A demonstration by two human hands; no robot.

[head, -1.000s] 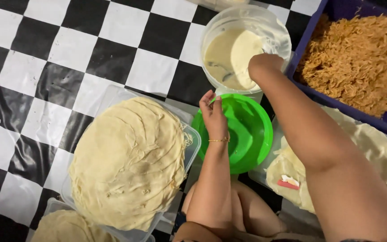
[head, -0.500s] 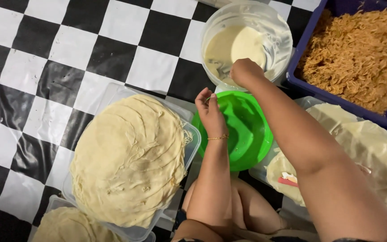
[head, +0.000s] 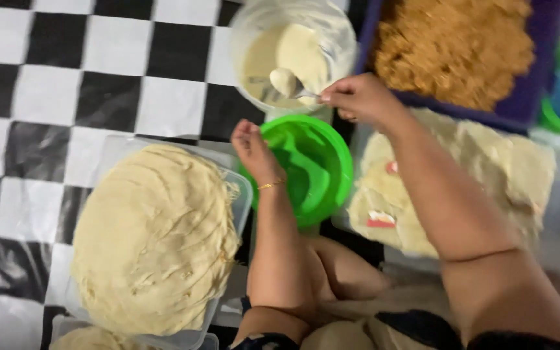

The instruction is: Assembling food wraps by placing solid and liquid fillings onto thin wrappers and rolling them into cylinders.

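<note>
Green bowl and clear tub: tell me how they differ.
The green bowl is opaque, shallow and shows nothing inside; the clear tub is see-through, deeper and holds pale batter. The left hand rests on the green bowl's rim, while the right hand holds a spoon over the clear tub. Both are round and sit on the checkered floor.

A clear plastic bag (head: 487, 168) of pale flat dough sheets lies under the right forearm; it looks crumpled. Two small red-and-white labels (head: 381, 219) sit on its left part.

Bright even overhead light, soft shadows, overall motion blur, smeared edges
</note>
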